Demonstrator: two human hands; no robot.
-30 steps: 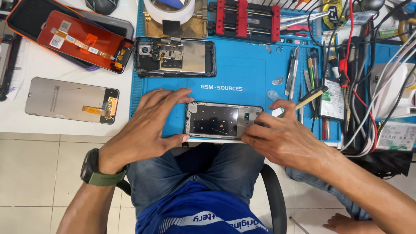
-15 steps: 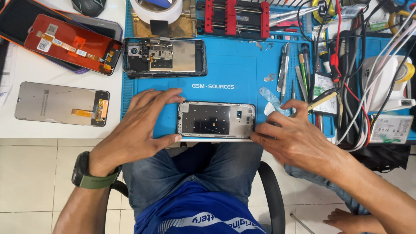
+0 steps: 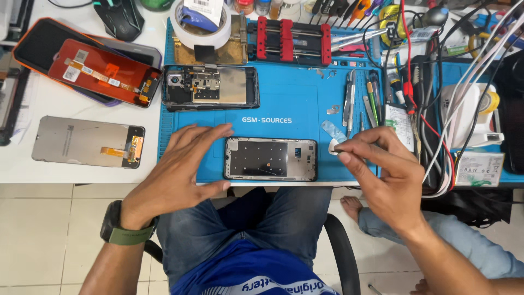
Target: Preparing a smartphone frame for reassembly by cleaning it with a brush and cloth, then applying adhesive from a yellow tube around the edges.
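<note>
Blue silicone work mat [image 3: 295, 109] covers the bench centre. Phone frame [image 3: 271, 159] lies flat on it near the front edge, long side running left to right, inner face up.

Left hand [image 3: 177, 166]: fingers spread open, palm down, holding nothing. Fingertips rest at the left end of the phone frame; the thumb runs along the mat's front edge below it. Green-strapped watch [image 3: 117, 229] on the wrist.

Right hand [image 3: 382, 169]: thumb and forefinger pinched shut on a small thin white pick [image 3: 334, 146], just beside the right end of the phone frame. Cannot tell whether the pick touches the frame. Other fingers curled loosely.

Surroundings:
- Opened phone body [image 3: 210, 87] with exposed board, on the mat behind the frame, well apart from it.
- Row of tweezers and hand tools [image 3: 363, 98] to the right on the mat.
- Red-and-black clamp fixture [image 3: 289, 39] at the mat's rear edge.
- Roll of white tape [image 3: 201, 24] beside it.
- Grey display panel [image 3: 87, 142] and red-backed panel [image 3: 101, 74] on the white table, left of the mat.
- Tangle of cables [image 3: 436, 109] at right.
</note>
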